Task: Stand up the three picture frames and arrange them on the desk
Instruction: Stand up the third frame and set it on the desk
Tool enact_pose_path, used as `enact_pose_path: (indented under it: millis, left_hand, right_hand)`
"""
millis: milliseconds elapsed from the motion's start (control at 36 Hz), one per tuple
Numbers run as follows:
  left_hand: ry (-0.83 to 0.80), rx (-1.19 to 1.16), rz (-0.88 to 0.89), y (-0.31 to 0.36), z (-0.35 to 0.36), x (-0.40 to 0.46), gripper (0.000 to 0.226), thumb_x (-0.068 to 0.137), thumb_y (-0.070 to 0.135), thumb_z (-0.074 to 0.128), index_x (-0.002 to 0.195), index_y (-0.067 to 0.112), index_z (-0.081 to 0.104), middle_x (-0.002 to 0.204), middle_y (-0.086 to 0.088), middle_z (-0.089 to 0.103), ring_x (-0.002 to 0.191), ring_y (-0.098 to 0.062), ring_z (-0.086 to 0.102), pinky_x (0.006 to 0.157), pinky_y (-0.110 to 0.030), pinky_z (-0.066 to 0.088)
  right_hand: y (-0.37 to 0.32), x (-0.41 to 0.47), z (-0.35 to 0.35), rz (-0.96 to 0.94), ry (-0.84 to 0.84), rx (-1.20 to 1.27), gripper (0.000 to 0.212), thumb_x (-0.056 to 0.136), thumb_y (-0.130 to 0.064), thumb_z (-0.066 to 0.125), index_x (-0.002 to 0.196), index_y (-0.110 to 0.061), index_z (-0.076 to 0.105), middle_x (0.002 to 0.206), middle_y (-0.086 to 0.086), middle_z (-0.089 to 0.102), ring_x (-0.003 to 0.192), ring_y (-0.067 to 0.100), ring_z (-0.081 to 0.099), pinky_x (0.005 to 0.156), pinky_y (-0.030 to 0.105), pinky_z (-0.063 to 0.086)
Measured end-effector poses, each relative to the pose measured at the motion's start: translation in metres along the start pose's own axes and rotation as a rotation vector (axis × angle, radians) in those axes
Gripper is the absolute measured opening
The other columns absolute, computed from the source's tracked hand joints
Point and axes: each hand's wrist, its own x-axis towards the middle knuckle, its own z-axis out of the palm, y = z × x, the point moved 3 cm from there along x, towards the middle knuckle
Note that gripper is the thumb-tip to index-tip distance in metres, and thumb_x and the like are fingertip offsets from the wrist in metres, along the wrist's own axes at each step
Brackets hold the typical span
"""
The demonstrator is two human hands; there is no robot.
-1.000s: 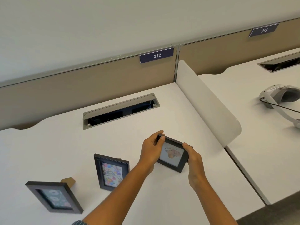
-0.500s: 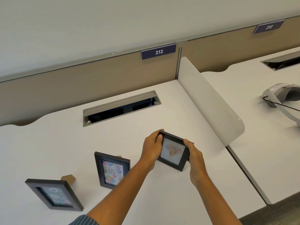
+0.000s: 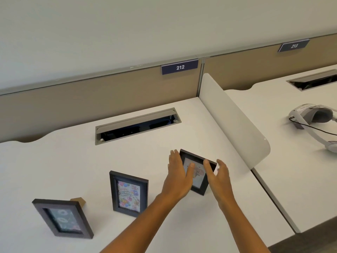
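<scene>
Three black picture frames stand on the white desk. The left frame shows a dark floral picture, with its brown stand poking out behind. The middle frame holds a colourful birthday card. The right frame stands tilted with a pale flower picture. My left hand hovers in front of its left side, fingers spread. My right hand hovers at its right side, fingers apart. Neither hand grips the frame.
A grey cable slot is cut into the desk behind the frames. A white curved divider stands at the desk's right edge. A white headset with a black cable lies on the neighbouring desk. A beige partition closes the back.
Both hands have let go of the right frame and opened, drawing slightly back from it. The frame now stands by itself on the desk.
</scene>
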Motion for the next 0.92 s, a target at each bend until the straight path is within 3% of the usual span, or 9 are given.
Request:
enact_pose_path:
  millis: [56, 139, 222, 306, 556, 750, 917]
  left_hand:
    - [0.036, 0.089, 0.062, 0.003, -0.001, -0.006, 0.088, 0.103, 0.064, 0.027, 0.165, 0.019, -0.017, 0.172, 0.002, -0.024, 0.159, -0.015, -0.020, 0.132, -0.043, 0.001]
    - [0.098, 0.170, 0.156, 0.009, -0.003, -0.013, 0.092, 0.098, 0.071, 0.020, 0.165, 0.020, -0.017, 0.171, 0.005, -0.030, 0.156, -0.012, -0.027, 0.131, -0.040, -0.006]
    - [0.175, 0.225, 0.224, 0.014, -0.009, -0.019, 0.090, 0.099, 0.073, 0.022, 0.165, 0.024, -0.016, 0.168, 0.011, -0.034, 0.153, -0.007, -0.032, 0.127, -0.035, -0.010]
    - [0.238, 0.269, 0.281, 0.020, -0.021, -0.026, 0.090, 0.100, 0.076, 0.022, 0.165, 0.028, -0.016, 0.167, 0.015, -0.036, 0.153, -0.005, -0.034, 0.123, -0.031, -0.016]
    - [0.367, 0.408, 0.366, 0.022, -0.080, -0.051, 0.085, 0.104, 0.072, 0.016, 0.166, 0.021, -0.014, 0.171, 0.004, -0.029, 0.158, -0.016, -0.027, 0.124, -0.038, -0.013]
    - [0.419, 0.446, 0.286, 0.002, -0.137, -0.072, 0.086, 0.102, 0.070, 0.020, 0.166, 0.022, -0.011, 0.171, 0.004, -0.030, 0.156, -0.015, -0.031, 0.122, -0.036, -0.021]
    - [0.437, 0.438, 0.212, -0.032, -0.187, -0.091, 0.088, 0.099, 0.074, 0.010, 0.166, 0.022, -0.013, 0.170, 0.001, -0.032, 0.156, -0.018, -0.031, 0.126, -0.041, -0.015]
  right_hand:
    - [-0.004, -0.006, -0.004, -0.114, 0.096, -0.181, 0.103, 0.089, -0.085, 0.050, 0.167, -0.021, 0.028, 0.176, 0.006, 0.030, 0.161, 0.029, 0.030, 0.126, 0.059, 0.035]
    - [-0.008, -0.015, -0.006, -0.239, 0.183, -0.298, 0.103, 0.090, -0.081, 0.050, 0.169, -0.019, 0.024, 0.181, 0.006, 0.012, 0.166, 0.030, 0.016, 0.129, 0.063, 0.026]
    - [-0.013, -0.022, -0.006, -0.367, 0.234, -0.387, 0.099, 0.094, -0.077, 0.051, 0.169, -0.018, 0.023, 0.182, 0.009, 0.006, 0.168, 0.030, 0.008, 0.132, 0.063, 0.016]
    - [-0.024, -0.030, -0.007, -0.442, 0.244, -0.429, 0.105, 0.092, -0.084, 0.038, 0.170, -0.017, 0.022, 0.183, 0.010, 0.003, 0.169, 0.031, 0.002, 0.133, 0.061, 0.009]
    - [-0.063, -0.057, 0.000, -0.595, 0.260, -0.448, 0.097, 0.096, -0.073, 0.041, 0.172, -0.016, 0.021, 0.183, 0.008, 0.002, 0.169, 0.027, -0.003, 0.135, 0.060, 0.005]
    - [-0.092, -0.075, 0.029, -0.675, 0.225, -0.477, 0.094, 0.096, -0.066, 0.052, 0.171, -0.016, 0.026, 0.183, 0.007, 0.005, 0.169, 0.030, 0.000, 0.134, 0.063, 0.006]
    - [-0.113, -0.094, 0.069, -0.753, 0.179, -0.487, 0.087, 0.101, -0.063, 0.051, 0.171, -0.021, 0.024, 0.184, 0.001, 0.001, 0.169, 0.024, -0.006, 0.134, 0.059, 0.002]
